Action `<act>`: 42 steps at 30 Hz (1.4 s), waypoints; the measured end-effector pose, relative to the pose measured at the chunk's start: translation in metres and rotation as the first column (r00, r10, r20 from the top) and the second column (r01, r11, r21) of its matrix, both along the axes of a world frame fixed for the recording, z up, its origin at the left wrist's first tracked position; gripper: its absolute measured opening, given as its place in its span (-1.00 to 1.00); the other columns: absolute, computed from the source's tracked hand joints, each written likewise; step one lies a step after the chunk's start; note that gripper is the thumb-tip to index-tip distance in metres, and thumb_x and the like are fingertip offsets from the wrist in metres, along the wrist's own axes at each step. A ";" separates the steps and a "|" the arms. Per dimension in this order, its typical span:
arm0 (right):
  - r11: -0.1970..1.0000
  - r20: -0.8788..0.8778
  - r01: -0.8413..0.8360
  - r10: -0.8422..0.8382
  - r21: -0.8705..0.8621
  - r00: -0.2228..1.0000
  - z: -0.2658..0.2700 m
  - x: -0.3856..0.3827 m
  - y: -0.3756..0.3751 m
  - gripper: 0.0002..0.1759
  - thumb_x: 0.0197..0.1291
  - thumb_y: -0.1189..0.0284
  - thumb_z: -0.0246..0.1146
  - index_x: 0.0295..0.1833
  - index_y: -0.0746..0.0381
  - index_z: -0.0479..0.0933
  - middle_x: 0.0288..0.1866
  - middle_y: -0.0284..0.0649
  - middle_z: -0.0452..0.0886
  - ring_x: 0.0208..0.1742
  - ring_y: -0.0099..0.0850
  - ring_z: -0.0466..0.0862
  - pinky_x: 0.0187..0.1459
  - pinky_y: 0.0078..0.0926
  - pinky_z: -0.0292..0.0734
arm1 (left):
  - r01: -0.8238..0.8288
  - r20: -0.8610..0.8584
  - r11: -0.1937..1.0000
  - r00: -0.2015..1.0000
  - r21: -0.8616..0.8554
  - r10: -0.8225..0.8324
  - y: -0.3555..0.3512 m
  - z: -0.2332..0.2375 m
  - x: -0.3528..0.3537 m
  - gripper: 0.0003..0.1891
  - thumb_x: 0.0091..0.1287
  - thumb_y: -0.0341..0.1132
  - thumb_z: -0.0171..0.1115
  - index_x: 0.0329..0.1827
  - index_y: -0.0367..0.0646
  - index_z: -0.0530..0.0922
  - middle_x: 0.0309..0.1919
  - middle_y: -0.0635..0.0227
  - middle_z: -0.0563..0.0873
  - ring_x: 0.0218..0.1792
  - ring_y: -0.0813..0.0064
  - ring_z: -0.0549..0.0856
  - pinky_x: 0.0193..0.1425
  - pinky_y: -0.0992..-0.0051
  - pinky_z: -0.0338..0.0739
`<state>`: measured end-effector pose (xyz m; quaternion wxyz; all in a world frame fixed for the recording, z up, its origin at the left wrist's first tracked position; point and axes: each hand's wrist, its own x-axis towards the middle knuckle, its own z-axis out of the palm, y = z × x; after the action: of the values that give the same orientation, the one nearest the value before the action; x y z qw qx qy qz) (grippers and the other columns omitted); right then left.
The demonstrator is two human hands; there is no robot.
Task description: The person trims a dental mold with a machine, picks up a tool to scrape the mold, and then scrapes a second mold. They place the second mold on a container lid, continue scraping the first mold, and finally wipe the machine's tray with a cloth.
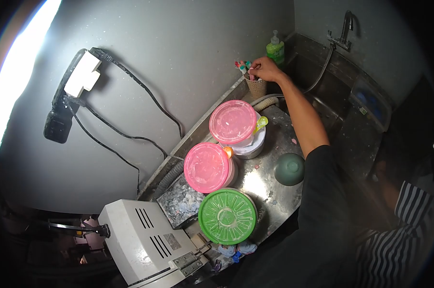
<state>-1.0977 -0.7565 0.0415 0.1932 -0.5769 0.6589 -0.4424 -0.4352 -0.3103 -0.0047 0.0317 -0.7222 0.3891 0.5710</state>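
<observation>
My right hand [266,70] reaches to the back of the counter, its fingers drawn together at the mouth of a beige textured cup [256,88]. Several slim sticks [242,66] with red, green and white ends stand in that cup. What the fingertips pinch is too small and partly hidden to name. A green pump bottle [275,49] stands just behind the hand. Below my forearm, a dark green bowl [289,169] sits upside down on the metal counter. My left hand is out of view.
Tubs with pink lids [233,122] [206,167] and a green lid [227,216] crowd the counter. A yellow-green scoop [261,124] rests by one. A white machine [142,240] is lower left, a sink [317,108] and tap [344,33] right. A person's striped sleeve [413,204] is near.
</observation>
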 end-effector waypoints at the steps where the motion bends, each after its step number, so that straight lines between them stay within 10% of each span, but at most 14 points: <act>1: 0.998 0.003 0.069 -0.069 -0.014 0.998 0.003 0.000 0.000 -0.76 0.17 0.38 0.48 -0.18 0.35 0.74 -0.36 -0.20 0.80 -0.32 -0.46 0.77 -0.17 -0.48 0.65 | 0.001 0.001 1.000 1.000 0.001 -0.001 0.001 0.000 -0.001 -0.62 0.49 -0.08 0.12 -0.10 -0.27 0.68 -0.25 0.16 0.75 -0.19 0.30 0.71 -0.01 0.30 0.54; 6: 0.896 -0.023 0.410 -0.419 -0.169 0.908 0.017 -0.011 0.001 -0.78 0.10 0.34 0.45 -0.23 0.28 0.76 -0.30 -0.04 0.80 -0.22 -0.17 0.82 -0.10 -0.33 0.71 | -0.005 0.003 1.000 1.000 0.003 0.005 0.001 0.001 -0.004 -0.62 0.50 -0.08 0.11 -0.09 -0.26 0.68 -0.25 0.17 0.74 -0.18 0.31 0.71 0.00 0.30 0.53; 15: 0.849 -0.270 0.485 -0.527 -0.208 0.806 0.005 -0.016 0.002 -0.69 0.08 0.40 0.47 -0.02 0.22 0.73 -0.20 -0.02 0.79 -0.08 -0.08 0.80 -0.01 -0.23 0.69 | -0.001 0.010 1.000 1.000 0.002 0.001 0.000 0.003 -0.011 -0.62 0.51 -0.08 0.10 -0.09 -0.25 0.67 -0.23 0.17 0.74 -0.17 0.31 0.70 0.02 0.30 0.53; 27: 0.972 0.450 0.088 0.019 -0.216 0.893 -0.004 -0.011 -0.006 -0.75 0.18 0.63 0.38 0.00 0.34 0.68 -0.29 -0.14 0.81 -0.21 -0.45 0.80 -0.16 -0.47 0.68 | -0.040 0.016 0.999 0.999 -0.002 0.040 0.010 0.005 -0.016 -0.63 0.52 -0.08 0.08 -0.08 -0.23 0.67 -0.22 0.18 0.73 -0.14 0.31 0.68 0.05 0.30 0.51; 33: 0.986 -0.312 0.159 -0.137 0.045 0.940 0.005 -0.016 0.000 -0.85 0.00 0.59 0.36 -0.28 0.22 0.77 -0.29 -0.08 0.80 -0.21 -0.28 0.81 -0.13 -0.35 0.68 | -0.057 0.015 0.998 0.998 0.001 0.057 0.014 0.005 -0.017 -0.63 0.52 -0.08 0.07 -0.07 -0.23 0.66 -0.21 0.19 0.72 -0.13 0.32 0.67 0.06 0.31 0.51; 42: 0.979 -0.522 0.105 0.001 0.173 0.853 -0.009 -0.009 -0.005 -0.72 -0.05 0.59 0.31 -0.20 0.14 0.80 -0.13 -0.13 0.82 -0.03 -0.09 0.79 0.06 -0.25 0.66 | -0.067 0.021 0.998 0.998 -0.002 0.067 0.018 0.006 -0.018 -0.63 0.53 -0.08 0.06 -0.07 -0.21 0.66 -0.19 0.20 0.72 -0.12 0.32 0.66 0.08 0.31 0.50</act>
<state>-1.1066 -0.7612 0.0327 0.0517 -0.6349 0.7421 -0.2088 -0.4529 -0.2919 0.0013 0.0160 -0.7408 0.3644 0.5641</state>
